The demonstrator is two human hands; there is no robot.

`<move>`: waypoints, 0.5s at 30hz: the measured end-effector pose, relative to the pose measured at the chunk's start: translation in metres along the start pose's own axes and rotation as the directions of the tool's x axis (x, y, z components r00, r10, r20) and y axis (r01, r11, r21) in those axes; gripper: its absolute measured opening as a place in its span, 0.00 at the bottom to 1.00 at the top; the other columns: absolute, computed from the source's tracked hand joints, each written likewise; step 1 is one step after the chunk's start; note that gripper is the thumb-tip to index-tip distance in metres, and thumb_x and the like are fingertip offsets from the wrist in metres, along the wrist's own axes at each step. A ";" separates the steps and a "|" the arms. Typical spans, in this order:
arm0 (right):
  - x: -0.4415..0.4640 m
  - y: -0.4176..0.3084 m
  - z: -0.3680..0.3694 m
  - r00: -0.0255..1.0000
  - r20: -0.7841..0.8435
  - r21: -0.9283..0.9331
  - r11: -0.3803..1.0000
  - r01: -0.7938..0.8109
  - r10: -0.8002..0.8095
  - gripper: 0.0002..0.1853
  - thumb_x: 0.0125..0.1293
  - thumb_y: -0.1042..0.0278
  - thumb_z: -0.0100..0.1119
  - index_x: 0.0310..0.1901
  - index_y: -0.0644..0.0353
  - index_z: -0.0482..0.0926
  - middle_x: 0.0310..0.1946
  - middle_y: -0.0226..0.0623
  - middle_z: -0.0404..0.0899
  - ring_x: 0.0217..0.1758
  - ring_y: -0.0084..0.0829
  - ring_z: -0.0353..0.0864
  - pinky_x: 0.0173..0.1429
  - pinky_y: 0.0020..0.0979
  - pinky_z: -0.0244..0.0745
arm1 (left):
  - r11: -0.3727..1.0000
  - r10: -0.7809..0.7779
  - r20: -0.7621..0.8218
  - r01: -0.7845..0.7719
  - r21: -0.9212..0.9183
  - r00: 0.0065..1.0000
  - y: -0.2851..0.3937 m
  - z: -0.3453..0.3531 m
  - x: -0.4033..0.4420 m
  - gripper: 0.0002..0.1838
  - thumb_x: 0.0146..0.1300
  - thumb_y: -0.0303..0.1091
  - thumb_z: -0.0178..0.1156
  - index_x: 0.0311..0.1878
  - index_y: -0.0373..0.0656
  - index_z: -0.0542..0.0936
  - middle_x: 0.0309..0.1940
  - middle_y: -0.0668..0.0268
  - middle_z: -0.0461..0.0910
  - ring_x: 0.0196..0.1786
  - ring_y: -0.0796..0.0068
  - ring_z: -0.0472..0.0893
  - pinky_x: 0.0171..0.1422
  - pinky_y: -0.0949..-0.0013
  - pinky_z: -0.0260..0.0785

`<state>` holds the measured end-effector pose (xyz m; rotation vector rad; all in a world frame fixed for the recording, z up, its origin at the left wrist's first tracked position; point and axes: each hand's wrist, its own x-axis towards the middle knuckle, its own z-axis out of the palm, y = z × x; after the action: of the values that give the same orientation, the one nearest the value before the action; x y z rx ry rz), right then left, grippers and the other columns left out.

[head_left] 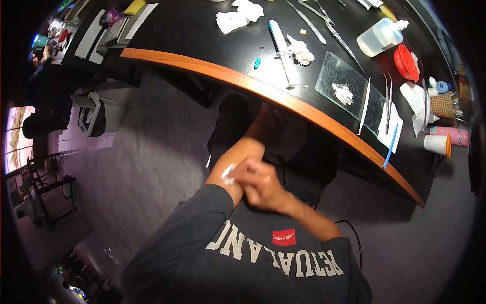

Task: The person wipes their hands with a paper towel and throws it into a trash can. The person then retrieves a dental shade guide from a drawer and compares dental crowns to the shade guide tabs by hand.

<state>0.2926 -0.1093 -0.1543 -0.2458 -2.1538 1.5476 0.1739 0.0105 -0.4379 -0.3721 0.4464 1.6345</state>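
Your sweatshirt [243, 286] fills the bottom of the frame. Just above it, at the center, your right hand [263, 185] has its grip pinched together on a small white wad [228, 175], thumb and fingertips closed around one side. The wad seems to touch your bare left forearm [244, 153], just below the pushed-up sleeve; blur hides its exact shape.

It looks very light and soft, so it should give under slight pressure and fold or tear if rubbed hard. The best hold is a light pinch on the side facing away from the skin, with the fingertips backing it. It does not look slippery, though you cannot tell whether it is damp.

Farther up, your left hand [268, 117] is in shadow near the desk [190, 43]; you cannot tell how its grip stands.

Beyond, at the upper center, lie a syringe [278, 36], a blue cap [257, 63] and a crumpled tissue [300, 52]. To their right are a glass plate [330, 63] and, farther off, a bottle [375, 38].
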 end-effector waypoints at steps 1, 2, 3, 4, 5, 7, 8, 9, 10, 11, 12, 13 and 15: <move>-0.002 -0.014 0.005 1.000 0.022 0.065 0.998 0.018 -0.020 0.20 0.50 0.92 0.61 0.43 0.62 0.90 0.37 0.43 0.84 0.39 0.39 0.87 0.45 0.33 0.82 | 1.000 -0.010 0.000 0.010 -0.011 1.000 0.004 0.002 0.004 0.19 0.76 0.57 0.53 0.37 0.54 0.79 0.18 0.77 0.69 0.22 0.78 0.70 0.28 0.72 0.66; -0.002 -0.010 0.003 0.999 0.014 0.012 0.999 0.037 -0.037 0.20 0.50 0.92 0.61 0.44 0.62 0.90 0.38 0.43 0.84 0.40 0.40 0.87 0.46 0.34 0.83 | 1.000 -0.020 0.009 0.020 -0.018 1.000 0.007 0.004 0.008 0.19 0.77 0.57 0.53 0.37 0.54 0.79 0.18 0.78 0.69 0.21 0.79 0.69 0.27 0.73 0.66; -0.001 0.002 -0.003 0.998 0.007 -0.042 0.997 0.057 -0.057 0.20 0.51 0.92 0.61 0.45 0.62 0.90 0.39 0.42 0.84 0.41 0.41 0.87 0.46 0.35 0.83 | 0.999 -0.025 0.018 0.025 -0.025 1.000 0.010 0.004 0.012 0.20 0.77 0.57 0.52 0.36 0.54 0.79 0.17 0.78 0.68 0.20 0.80 0.69 0.26 0.74 0.66; -0.002 0.014 -0.006 0.997 0.000 -0.095 0.993 0.072 -0.073 0.20 0.52 0.91 0.61 0.45 0.62 0.90 0.41 0.42 0.84 0.42 0.41 0.87 0.47 0.35 0.84 | 0.999 -0.035 0.039 0.036 -0.032 0.999 0.011 0.002 0.013 0.20 0.78 0.58 0.52 0.36 0.54 0.79 0.16 0.79 0.67 0.19 0.81 0.68 0.25 0.74 0.66; -0.003 0.040 -0.006 0.994 -0.080 -0.122 0.991 0.062 -0.072 0.20 0.54 0.91 0.62 0.47 0.61 0.90 0.41 0.41 0.84 0.42 0.41 0.87 0.46 0.33 0.83 | 0.999 -0.032 0.092 0.035 -0.033 0.995 0.011 0.000 0.017 0.20 0.78 0.58 0.52 0.36 0.54 0.78 0.16 0.79 0.67 0.18 0.81 0.68 0.24 0.75 0.65; 0.001 0.079 -0.012 0.967 -0.250 -0.275 0.961 -0.029 -0.043 0.20 0.55 0.90 0.62 0.48 0.61 0.89 0.40 0.41 0.85 0.42 0.43 0.87 0.47 0.35 0.83 | 0.994 -0.096 0.203 0.084 0.063 0.975 0.008 -0.016 0.024 0.22 0.79 0.60 0.50 0.39 0.53 0.79 0.20 0.77 0.71 0.21 0.82 0.70 0.26 0.75 0.68; 0.000 0.109 -0.017 0.947 -0.320 -0.300 0.949 -0.093 -0.008 0.17 0.59 0.86 0.62 0.48 0.60 0.89 0.41 0.42 0.86 0.43 0.43 0.87 0.49 0.36 0.83 | 0.998 -0.006 0.096 0.000 0.064 0.995 -0.007 -0.020 0.025 0.21 0.79 0.58 0.49 0.44 0.52 0.79 0.26 0.73 0.75 0.26 0.80 0.74 0.31 0.73 0.72; -0.004 0.134 -0.021 0.920 -0.391 -0.316 0.935 -0.163 0.029 0.14 0.63 0.83 0.62 0.48 0.60 0.89 0.41 0.42 0.86 0.44 0.44 0.88 0.51 0.38 0.83 | 0.994 0.084 -0.016 -0.082 0.072 0.996 -0.025 -0.022 0.020 0.21 0.80 0.57 0.49 0.48 0.50 0.80 0.32 0.69 0.79 0.31 0.77 0.78 0.35 0.71 0.75; -0.004 0.146 -0.026 0.886 -0.460 -0.324 0.919 -0.224 0.054 0.12 0.66 0.80 0.62 0.48 0.59 0.89 0.41 0.43 0.87 0.45 0.44 0.88 0.52 0.39 0.82 | 0.987 0.036 0.006 -0.036 0.156 0.999 -0.027 -0.018 0.003 0.19 0.80 0.54 0.48 0.51 0.49 0.79 0.35 0.67 0.80 0.36 0.75 0.80 0.41 0.69 0.76; -0.002 0.155 -0.031 0.847 -0.527 -0.325 0.903 -0.280 0.073 0.10 0.68 0.77 0.63 0.49 0.59 0.88 0.42 0.44 0.87 0.47 0.45 0.88 0.54 0.40 0.81 | 0.970 -0.009 0.024 0.003 0.243 1.000 -0.021 -0.004 -0.024 0.18 0.81 0.51 0.48 0.55 0.48 0.78 0.39 0.66 0.81 0.41 0.72 0.81 0.48 0.67 0.76; -0.003 0.163 -0.035 0.800 -0.591 -0.315 0.885 -0.344 0.100 0.09 0.70 0.73 0.63 0.49 0.58 0.88 0.42 0.45 0.88 0.48 0.45 0.88 0.55 0.40 0.81 | 0.945 -0.059 0.029 0.046 0.325 0.998 -0.016 0.011 -0.058 0.18 0.81 0.48 0.47 0.59 0.47 0.78 0.43 0.64 0.82 0.47 0.69 0.82 0.54 0.65 0.77; -0.006 0.173 -0.040 0.781 -0.610 -0.293 0.878 -0.379 0.134 0.09 0.71 0.71 0.63 0.49 0.58 0.88 0.43 0.46 0.88 0.49 0.45 0.88 0.56 0.41 0.80 | 0.910 -0.108 0.028 0.087 0.405 0.994 -0.011 0.027 -0.086 0.18 0.81 0.45 0.47 0.62 0.46 0.77 0.46 0.63 0.83 0.52 0.66 0.84 0.60 0.63 0.77; -0.010 0.188 -0.048 0.738 -0.642 -0.242 0.859 -0.451 0.207 0.10 0.73 0.65 0.64 0.49 0.57 0.88 0.45 0.48 0.88 0.52 0.45 0.88 0.58 0.41 0.79 | 0.906 -0.048 -0.103 0.086 0.414 0.994 -0.009 0.062 -0.130 0.17 0.77 0.37 0.53 0.63 0.42 0.79 0.53 0.62 0.83 0.55 0.66 0.83 0.60 0.63 0.76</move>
<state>0.2999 -0.0078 -0.3199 -1.1606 -1.9129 0.9776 0.1982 -0.0702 -0.3215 -0.1356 0.8272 1.4117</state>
